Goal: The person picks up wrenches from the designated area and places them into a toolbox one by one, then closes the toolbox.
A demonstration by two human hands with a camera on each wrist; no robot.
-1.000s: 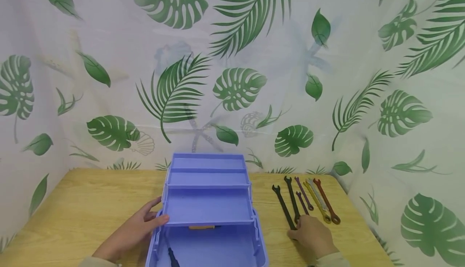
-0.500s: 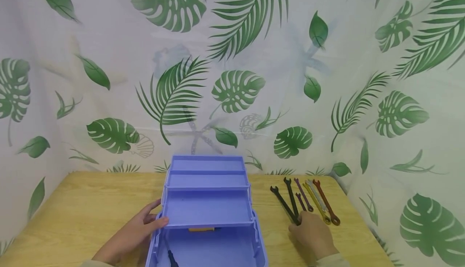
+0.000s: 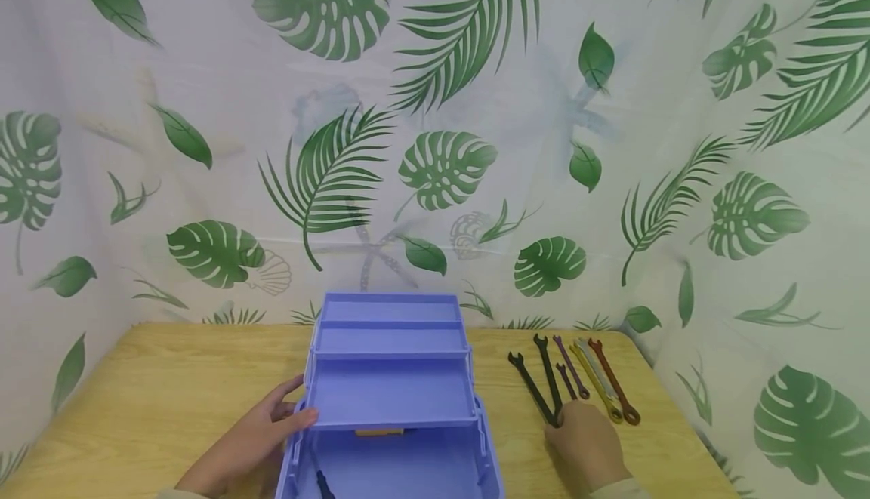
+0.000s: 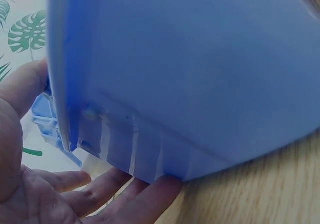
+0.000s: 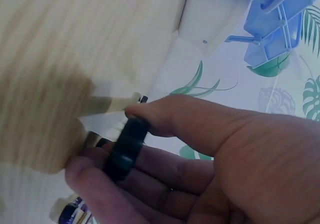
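My left hand (image 3: 254, 438) holds the left side of a blue toolbox (image 3: 387, 469), which stands with its stepped trays raised. In the left wrist view the thumb lies at the box's rim and the other fingers rest against its side wall (image 4: 190, 94). To the right of the box, my right hand (image 3: 587, 442) grips the near end of a black wrench (image 3: 530, 386). The right wrist view has this dark wrench end (image 5: 125, 149) between thumb and fingers. A second black wrench (image 3: 549, 369) lies alongside, its near end meeting the first by the hand.
Two purple wrenches (image 3: 573, 367), a yellow one (image 3: 596, 380), a silver one (image 3: 601, 373) and a red one (image 3: 614, 380) lie on the wooden table (image 3: 197, 378). Inside the toolbox are a dark-handled screwdriver (image 3: 324, 485) and something yellow (image 3: 379, 432). Leaf-patterned cloth (image 3: 476, 106) hangs behind.
The near end of the gripped black wrench has swung a little to the right, toward the second one, with my right hand. My left hand keeps its place on the toolbox.
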